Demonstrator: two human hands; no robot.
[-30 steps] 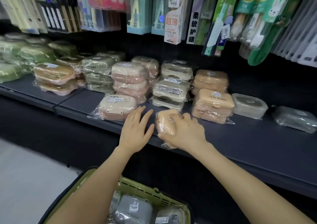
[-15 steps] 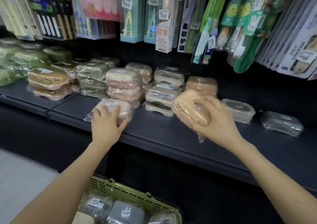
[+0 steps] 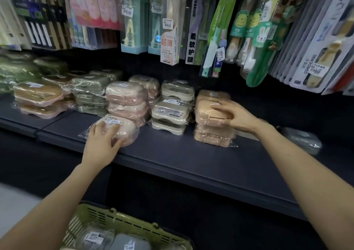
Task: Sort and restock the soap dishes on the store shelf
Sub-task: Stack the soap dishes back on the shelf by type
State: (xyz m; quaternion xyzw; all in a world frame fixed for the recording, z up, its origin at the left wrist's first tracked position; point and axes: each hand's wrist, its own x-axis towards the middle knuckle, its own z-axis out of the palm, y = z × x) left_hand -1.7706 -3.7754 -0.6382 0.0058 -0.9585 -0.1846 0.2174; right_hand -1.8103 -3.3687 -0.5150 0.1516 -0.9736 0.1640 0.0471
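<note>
As left hand (image 3: 102,144) grips dish (image 3: 127,128), right (image 3: 236,116) grips another (image 3: 206,110).

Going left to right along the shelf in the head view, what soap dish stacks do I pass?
Green stack → tan stack → olive stack → pink stack → cream stack → peach stack → grey dish. Left hand grips a loose pink dish; right hand grips the top peach dish.

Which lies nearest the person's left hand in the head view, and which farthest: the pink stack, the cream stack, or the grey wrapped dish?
1. Pink stack, just behind the left hand.
2. Cream stack, further right, mid-shelf.
3. Grey wrapped dish, far right, past the orange stack.
</note>
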